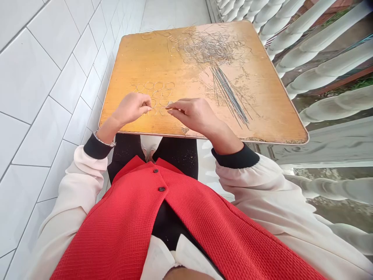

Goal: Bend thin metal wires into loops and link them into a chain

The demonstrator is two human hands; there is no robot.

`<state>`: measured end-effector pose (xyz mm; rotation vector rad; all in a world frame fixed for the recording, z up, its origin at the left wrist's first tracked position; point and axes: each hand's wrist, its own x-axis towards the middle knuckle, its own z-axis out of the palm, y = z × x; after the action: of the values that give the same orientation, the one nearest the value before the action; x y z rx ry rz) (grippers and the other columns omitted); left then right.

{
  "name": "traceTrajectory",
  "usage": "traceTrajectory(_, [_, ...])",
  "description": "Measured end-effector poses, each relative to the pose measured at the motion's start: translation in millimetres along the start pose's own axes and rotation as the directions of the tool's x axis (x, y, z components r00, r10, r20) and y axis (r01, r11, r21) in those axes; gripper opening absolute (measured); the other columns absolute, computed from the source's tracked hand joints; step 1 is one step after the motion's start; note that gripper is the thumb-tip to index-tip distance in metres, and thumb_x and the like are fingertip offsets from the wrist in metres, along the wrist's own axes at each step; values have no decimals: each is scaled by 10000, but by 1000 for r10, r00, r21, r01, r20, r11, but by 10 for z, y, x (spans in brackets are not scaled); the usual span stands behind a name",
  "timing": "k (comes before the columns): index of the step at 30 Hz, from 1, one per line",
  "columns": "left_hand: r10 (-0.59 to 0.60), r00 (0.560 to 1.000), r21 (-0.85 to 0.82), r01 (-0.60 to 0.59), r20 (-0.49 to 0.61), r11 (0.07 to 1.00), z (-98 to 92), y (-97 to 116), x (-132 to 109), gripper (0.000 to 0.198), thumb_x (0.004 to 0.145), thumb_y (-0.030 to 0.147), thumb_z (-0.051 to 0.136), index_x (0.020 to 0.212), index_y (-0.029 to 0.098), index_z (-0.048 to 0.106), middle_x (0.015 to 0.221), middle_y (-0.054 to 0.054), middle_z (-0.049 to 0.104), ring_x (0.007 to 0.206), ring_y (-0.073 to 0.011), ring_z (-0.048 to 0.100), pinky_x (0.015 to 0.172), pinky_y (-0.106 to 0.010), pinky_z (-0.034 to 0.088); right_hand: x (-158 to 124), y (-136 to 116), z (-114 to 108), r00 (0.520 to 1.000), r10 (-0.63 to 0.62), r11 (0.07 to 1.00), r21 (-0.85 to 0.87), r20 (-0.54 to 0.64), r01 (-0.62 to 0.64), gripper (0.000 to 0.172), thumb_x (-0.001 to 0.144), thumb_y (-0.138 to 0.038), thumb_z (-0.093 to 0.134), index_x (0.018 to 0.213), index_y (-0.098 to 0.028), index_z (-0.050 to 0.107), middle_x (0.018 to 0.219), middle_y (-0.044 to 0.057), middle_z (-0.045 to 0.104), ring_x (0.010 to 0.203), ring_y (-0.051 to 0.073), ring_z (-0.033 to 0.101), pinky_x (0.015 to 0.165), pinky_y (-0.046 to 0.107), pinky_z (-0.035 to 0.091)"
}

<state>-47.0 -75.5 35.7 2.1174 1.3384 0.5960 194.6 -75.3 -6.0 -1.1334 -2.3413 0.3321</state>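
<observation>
Above the near left part of the wooden table top (pixel 140 58), my left hand (pixel 132 108) and my right hand (pixel 195 111) face each other, fingertips pinched. A very thin strand, which looks like wire (pixel 159 108), seems to run between the two pinches; its ends are hidden by the fingers. Beneath and just beyond my hands, several thin wire rings (pixel 159 86) lie in rough rows on the wood. To the right of my right hand rests a loose bundle of straight grey wires (pixel 230 95), slanting toward the near edge.
At the far right of the table sits a wide tangle of bent wires (pixel 212 46), touching the bundle's upper end. A white tiled wall (pixel 52 74) runs along the left. White balusters (pixel 317 77) line the right side. The table's near edge (pixel 186 136) is chipped.
</observation>
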Motion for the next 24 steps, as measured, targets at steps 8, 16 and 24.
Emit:
traceTrajectory(8, [-133,983,-223,158,126,962,-138,-12,180,97,823,75,696,751,139,682,661,-20,670,592,-104,591,625,-268,426,251,-12,-9,996,93,991,93,2,-93,329,993,-400,541,924,-212,801,716,64,749,608,189,637,651,346,492])
traceTrajectory(16, [-138,985,-349,166,103,922,-85,-40,263,120,858,58,675,765,129,648,663,-22,679,573,-77,581,627,-254,469,301,65,97,967,249,927,302,-54,-222,285,961,-411,597,924,-187,769,668,38,712,501,135,530,506,287,440])
traceTrajectory(24, [-191,981,-531,146,-30,835,3,99,219,182,898,36,639,748,132,604,645,9,652,523,-28,543,534,-164,411,337,-38,206,929,364,743,624,-72,-242,145,953,-246,654,877,-147,728,577,-23,622,426,65,489,468,209,397])
